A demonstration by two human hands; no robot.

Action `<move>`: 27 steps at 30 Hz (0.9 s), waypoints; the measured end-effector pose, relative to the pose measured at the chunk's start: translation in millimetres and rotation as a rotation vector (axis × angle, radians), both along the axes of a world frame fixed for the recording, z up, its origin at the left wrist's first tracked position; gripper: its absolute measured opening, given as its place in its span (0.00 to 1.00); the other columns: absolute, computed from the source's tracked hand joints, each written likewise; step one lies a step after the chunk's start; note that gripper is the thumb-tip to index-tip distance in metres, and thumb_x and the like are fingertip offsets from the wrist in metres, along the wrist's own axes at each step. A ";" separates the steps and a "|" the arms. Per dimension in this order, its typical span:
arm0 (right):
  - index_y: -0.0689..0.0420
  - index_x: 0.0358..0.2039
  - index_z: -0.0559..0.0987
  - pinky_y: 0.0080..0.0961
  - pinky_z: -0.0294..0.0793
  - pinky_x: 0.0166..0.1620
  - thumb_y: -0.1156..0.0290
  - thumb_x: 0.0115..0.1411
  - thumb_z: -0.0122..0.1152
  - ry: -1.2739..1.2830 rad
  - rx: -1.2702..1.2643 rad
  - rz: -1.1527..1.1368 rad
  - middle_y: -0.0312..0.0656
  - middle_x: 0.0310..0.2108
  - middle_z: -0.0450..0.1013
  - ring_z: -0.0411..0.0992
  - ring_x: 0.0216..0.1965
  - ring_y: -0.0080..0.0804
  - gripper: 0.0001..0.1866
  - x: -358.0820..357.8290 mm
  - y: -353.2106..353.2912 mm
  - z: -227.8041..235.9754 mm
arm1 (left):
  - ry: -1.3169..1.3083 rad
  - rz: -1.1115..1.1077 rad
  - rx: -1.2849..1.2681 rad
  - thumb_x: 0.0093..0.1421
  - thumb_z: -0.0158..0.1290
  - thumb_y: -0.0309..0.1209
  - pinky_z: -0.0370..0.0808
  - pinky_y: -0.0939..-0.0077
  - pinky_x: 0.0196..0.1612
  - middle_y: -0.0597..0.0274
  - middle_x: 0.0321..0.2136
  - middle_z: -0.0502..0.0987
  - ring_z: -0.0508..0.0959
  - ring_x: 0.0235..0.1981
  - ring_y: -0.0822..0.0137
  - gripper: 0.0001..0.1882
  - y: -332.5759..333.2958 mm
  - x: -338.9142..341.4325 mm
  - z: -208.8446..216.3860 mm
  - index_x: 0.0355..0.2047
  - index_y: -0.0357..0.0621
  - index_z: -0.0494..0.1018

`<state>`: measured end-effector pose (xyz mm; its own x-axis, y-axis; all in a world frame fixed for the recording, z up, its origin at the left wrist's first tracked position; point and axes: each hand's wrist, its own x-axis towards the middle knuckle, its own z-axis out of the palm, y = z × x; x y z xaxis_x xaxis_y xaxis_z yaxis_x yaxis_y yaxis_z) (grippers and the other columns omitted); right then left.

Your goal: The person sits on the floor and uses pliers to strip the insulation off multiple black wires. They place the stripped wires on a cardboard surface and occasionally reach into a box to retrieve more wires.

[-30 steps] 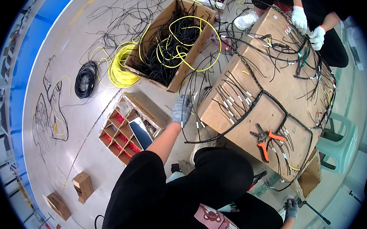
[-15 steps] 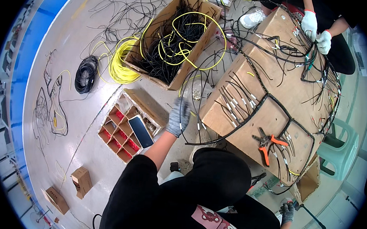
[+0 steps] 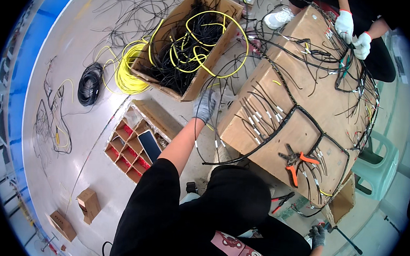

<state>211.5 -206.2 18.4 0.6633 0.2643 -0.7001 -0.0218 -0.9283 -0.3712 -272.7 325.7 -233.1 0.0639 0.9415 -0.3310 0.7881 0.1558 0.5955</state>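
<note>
My left hand [image 3: 205,106], in a grey glove, reaches forward between the cardboard box of wires and the wooden board. Beside it lies a clear plastic bag [image 3: 226,97]. Thin black wires cross in front of this hand, and its fingertips are blurred, so its grip is unclear. Low on the right, my right hand [image 3: 317,236], also grey-gloved, is closed around a long-handled hand tool [image 3: 348,241] with a dark handle sticking out. A black wire harness [image 3: 294,107] with white-tagged branches lies over the board [image 3: 258,96]. Orange-handled pliers [image 3: 297,163] rest on it.
A cardboard box [image 3: 138,73] holds black and yellow wires. Coils of yellow cable [image 3: 129,72] and black cable [image 3: 90,84] lie left. A phone [image 3: 149,145] rests on a divided carton [image 3: 111,154]. A co-worker's white-gloved hands [image 3: 353,36] handle wires opposite. A green stool [image 3: 379,164] stands right.
My left hand has moved a little farther forward, toward the plastic bag. The view has shifted slightly. My right hand stays at the tool.
</note>
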 end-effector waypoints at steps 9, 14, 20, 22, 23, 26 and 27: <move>0.59 0.31 0.71 0.19 0.65 0.19 0.72 0.57 0.48 0.017 -0.055 -0.002 0.40 0.19 0.70 0.67 0.16 0.25 0.05 -4.5 11.1 -2.0 | 0.250 -0.648 0.146 0.61 0.34 0.39 0.67 0.64 0.46 0.48 0.43 0.70 0.71 0.43 0.54 0.18 136.7 64.6 -61.1 0.44 0.45 0.68; 0.60 0.31 0.71 0.17 0.65 0.19 0.70 0.57 0.49 0.059 -0.060 -0.033 0.41 0.19 0.70 0.67 0.15 0.24 0.07 1.5 22.7 -7.0 | 0.393 -0.695 0.274 0.57 0.37 0.31 0.71 0.57 0.37 0.50 0.40 0.71 0.74 0.37 0.52 0.16 166.7 100.3 -103.0 0.45 0.47 0.66; 0.60 0.31 0.71 0.17 0.65 0.19 0.70 0.57 0.50 0.027 -0.081 -0.019 0.40 0.19 0.70 0.67 0.16 0.24 0.07 3.7 34.8 -9.5 | 0.407 -0.620 0.055 0.54 0.39 0.27 0.73 0.62 0.37 0.51 0.41 0.70 0.74 0.39 0.55 0.12 153.9 109.1 -40.4 0.38 0.43 0.69; 0.60 0.31 0.71 0.17 0.65 0.19 0.70 0.57 0.50 0.028 -0.074 -0.019 0.40 0.19 0.70 0.67 0.15 0.24 0.07 5.2 36.6 -11.2 | 0.398 -0.588 0.003 0.54 0.40 0.27 0.73 0.62 0.39 0.49 0.42 0.70 0.74 0.40 0.54 0.12 156.1 99.4 -44.8 0.37 0.43 0.69; 0.60 0.31 0.71 0.17 0.65 0.19 0.70 0.57 0.50 0.029 -0.072 -0.012 0.41 0.19 0.70 0.67 0.15 0.24 0.07 7.5 39.3 -10.4 | 0.425 -0.640 0.026 0.54 0.40 0.27 0.72 0.62 0.40 0.48 0.42 0.70 0.74 0.40 0.54 0.12 157.2 89.0 -57.8 0.37 0.43 0.69; 0.60 0.31 0.71 0.17 0.65 0.18 0.70 0.57 0.49 0.050 -0.066 -0.010 0.41 0.19 0.70 0.67 0.15 0.24 0.07 11.0 38.1 -10.4 | 0.419 -0.569 0.043 0.53 0.42 0.24 0.72 0.61 0.41 0.48 0.41 0.70 0.73 0.41 0.52 0.13 163.3 80.5 -69.3 0.39 0.44 0.67; 0.60 0.31 0.71 0.17 0.65 0.18 0.70 0.57 0.49 0.057 -0.062 -0.009 0.41 0.19 0.70 0.67 0.15 0.24 0.07 11.5 36.8 -10.9 | 0.387 -0.494 0.077 0.52 0.42 0.24 0.72 0.61 0.41 0.49 0.41 0.70 0.73 0.41 0.52 0.13 163.9 77.3 -69.4 0.40 0.44 0.67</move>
